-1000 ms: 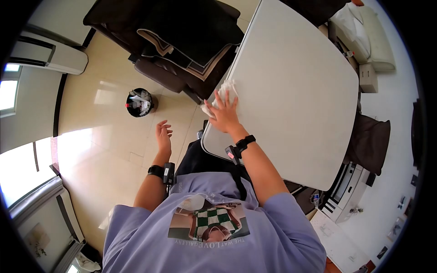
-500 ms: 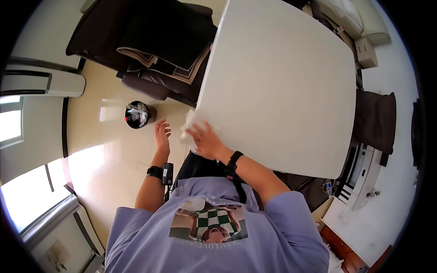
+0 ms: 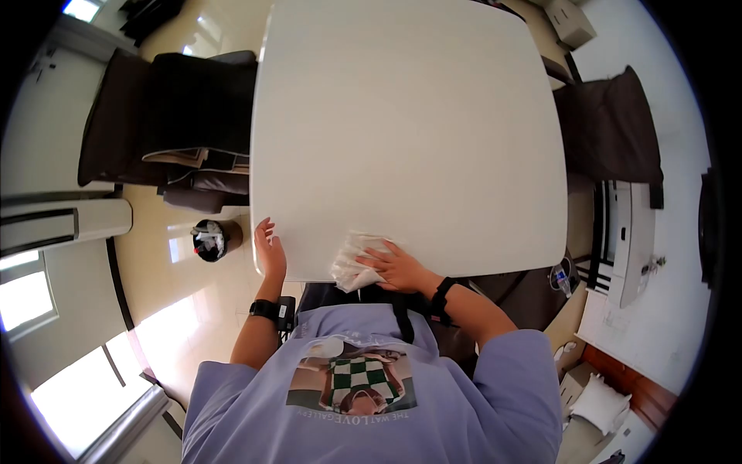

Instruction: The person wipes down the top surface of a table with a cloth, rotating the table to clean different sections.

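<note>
A crumpled white cloth [image 3: 349, 261] lies on the near edge of the white table [image 3: 410, 139]. My right hand [image 3: 396, 267] rests on its right side, fingers spread over the folds and pressing it to the tabletop; the fabric bunches out to the left of the fingers. At the table's near left corner is my left hand [image 3: 270, 251], its fingers loosely apart and nothing in them. Whether it touches the tabletop I cannot tell.
A dark chair with a black cover [image 3: 193, 108] stands left of the table, and another brown chair [image 3: 607, 127] stands to the right. A black bin [image 3: 216, 240] filled with rubbish is on the floor at left. A plastic bottle [image 3: 562, 280] is beyond the near right corner.
My right hand and the cloth have moved from the table's left edge rightward along the near edge. The view has turned, and my left hand is now at the table corner.
</note>
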`<state>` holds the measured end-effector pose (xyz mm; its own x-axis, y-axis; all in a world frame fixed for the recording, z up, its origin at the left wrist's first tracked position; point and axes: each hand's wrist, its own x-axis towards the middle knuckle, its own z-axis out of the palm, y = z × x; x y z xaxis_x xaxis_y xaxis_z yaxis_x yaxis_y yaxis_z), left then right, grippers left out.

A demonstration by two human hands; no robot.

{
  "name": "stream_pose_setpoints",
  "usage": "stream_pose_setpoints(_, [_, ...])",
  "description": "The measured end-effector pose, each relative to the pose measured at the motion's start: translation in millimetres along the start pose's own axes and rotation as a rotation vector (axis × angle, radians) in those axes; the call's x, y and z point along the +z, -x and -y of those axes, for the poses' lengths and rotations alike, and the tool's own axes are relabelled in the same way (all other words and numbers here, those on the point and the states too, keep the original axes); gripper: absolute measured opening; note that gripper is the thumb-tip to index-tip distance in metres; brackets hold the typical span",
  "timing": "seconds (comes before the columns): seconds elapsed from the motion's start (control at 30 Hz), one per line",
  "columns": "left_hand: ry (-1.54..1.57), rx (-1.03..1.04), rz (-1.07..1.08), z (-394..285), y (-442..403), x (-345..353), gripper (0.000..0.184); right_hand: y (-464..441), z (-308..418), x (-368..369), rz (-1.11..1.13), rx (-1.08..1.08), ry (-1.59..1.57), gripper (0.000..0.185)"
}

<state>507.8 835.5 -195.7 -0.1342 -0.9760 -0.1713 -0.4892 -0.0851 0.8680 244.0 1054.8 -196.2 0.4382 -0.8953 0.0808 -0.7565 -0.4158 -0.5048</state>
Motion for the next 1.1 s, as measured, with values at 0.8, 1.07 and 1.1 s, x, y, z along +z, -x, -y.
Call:
stream_pose_setpoints(0.8, [-0.316, 0.410, 0.424, -134, 54, 227, 0.060, 378, -74, -61, -0.462, 1.363, 0.232, 0.055])
stream_pose_setpoints(1.07, [-0.334, 0.401, 0.413, -131, 56, 222, 0.060, 480, -155, -52, -1.063, 1.734, -0.030, 0.056])
stream_pose_setpoints(1.1, [-0.337, 0.391, 0.404, -130, 58, 219, 0.060, 484, -160, -59, -1.324, 1.660, -0.189, 0.053])
